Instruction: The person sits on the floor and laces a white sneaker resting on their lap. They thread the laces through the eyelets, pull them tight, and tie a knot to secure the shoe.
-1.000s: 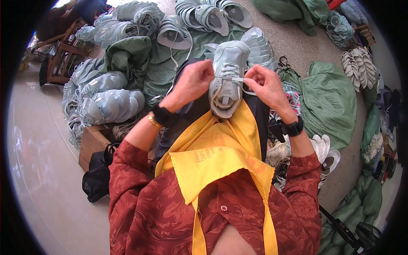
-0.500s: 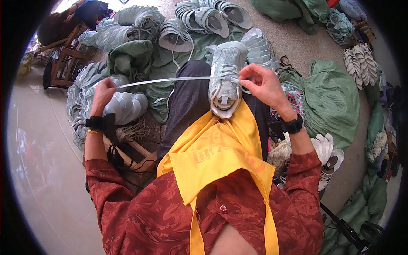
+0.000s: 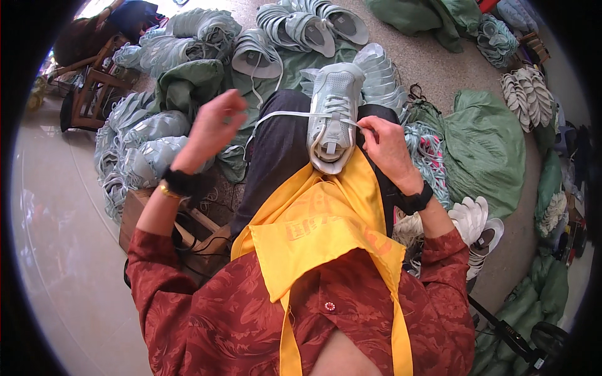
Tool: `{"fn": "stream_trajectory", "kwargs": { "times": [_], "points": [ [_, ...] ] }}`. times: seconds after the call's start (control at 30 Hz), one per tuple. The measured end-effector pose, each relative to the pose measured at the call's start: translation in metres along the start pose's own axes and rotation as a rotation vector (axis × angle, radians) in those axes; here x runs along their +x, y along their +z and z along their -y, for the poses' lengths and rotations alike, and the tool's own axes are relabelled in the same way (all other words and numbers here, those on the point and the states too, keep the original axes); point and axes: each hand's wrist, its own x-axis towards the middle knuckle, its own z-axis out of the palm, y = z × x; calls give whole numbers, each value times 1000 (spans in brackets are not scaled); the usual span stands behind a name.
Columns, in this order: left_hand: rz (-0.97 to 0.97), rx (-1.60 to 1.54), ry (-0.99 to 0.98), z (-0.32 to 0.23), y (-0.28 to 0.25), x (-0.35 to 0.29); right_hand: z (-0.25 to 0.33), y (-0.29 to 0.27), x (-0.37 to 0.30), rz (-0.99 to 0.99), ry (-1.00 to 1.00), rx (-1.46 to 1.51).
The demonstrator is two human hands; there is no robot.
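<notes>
A pale grey-green sneaker (image 3: 337, 88) rests at my knees over the yellow apron, toe pointing away from me. Its white shoelace (image 3: 282, 114) is threaded through the upper eyelets; the left end runs out over my left thigh and droops beside it. My right hand (image 3: 390, 150), at the shoe's right side, is closed in a pinch on the lace's other end. Raised to the left of the shoe, my left hand (image 3: 215, 128) is apart from the lace, with curled fingers smeared by motion. Whether anything is in them cannot be made out.
Bundled shoe uppers (image 3: 153, 147) are heaped at the left, with more nested stacks (image 3: 307, 30) at the far side. A green cloth sack (image 3: 483, 150) lies right of my knee, beside a bunch of laces (image 3: 429, 150). White shoe pieces (image 3: 471, 219) sit near my right forearm.
My left hand has let go of the stretched lace, which now hangs slack over my thigh, and has swung toward the shoe. My right hand has moved slightly down, pinching the lace.
</notes>
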Motion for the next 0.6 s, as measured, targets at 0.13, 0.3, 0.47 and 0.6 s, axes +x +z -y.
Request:
{"fn": "stream_trajectory", "kwargs": {
  "times": [0.13, 0.3, 0.47, 0.6],
  "points": [
    [86, 114, 268, -46, 62, 26, 12, -7, -1, 4, 81, 55],
    [133, 58, 248, -39, 101, 34, 10, -11, -3, -28, 57, -11],
    [179, 79, 310, -41, 99, 29, 7, -12, -3, -75, 2, -75],
    [197, 151, 283, -33, 86, 27, -3, -27, 5, -133, -84, -208]
  ]
}}
